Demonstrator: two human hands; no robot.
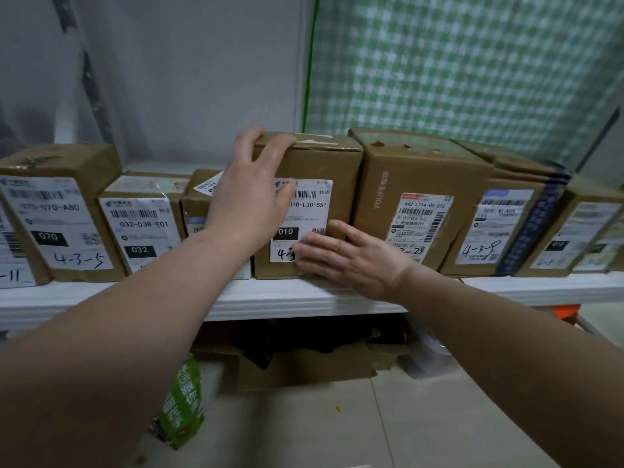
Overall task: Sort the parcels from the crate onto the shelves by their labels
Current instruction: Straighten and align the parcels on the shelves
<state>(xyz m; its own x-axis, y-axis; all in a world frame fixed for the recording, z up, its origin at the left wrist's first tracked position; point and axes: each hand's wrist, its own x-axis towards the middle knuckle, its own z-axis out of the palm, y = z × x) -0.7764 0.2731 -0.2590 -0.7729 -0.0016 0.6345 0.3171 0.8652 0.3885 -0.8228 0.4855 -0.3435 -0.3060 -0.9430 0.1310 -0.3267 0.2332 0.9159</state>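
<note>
Currently | head view | grips top-left edge of parcel (324, 160) with left hand (250, 197), fingers curled over it | presses right hand (347, 261) flat on lower front, fingers straight | parcel place: upright on white shelf (304, 298), touching YOUFE box (405, 170) at right

a white shelf (304, 298) is loaded with a row of brown cardboard parcels set side by side, labels turned forward. among them are seen a parcel marked 070 (60, 211), a parcel marked 032 (141, 228), a parcel marked 010 (320, 163), and a taller youfe box (418, 184) touching it. on the tiled floor (422, 417) below, flattened cardboard (304, 369) and a green bag (182, 400) are found.
</note>
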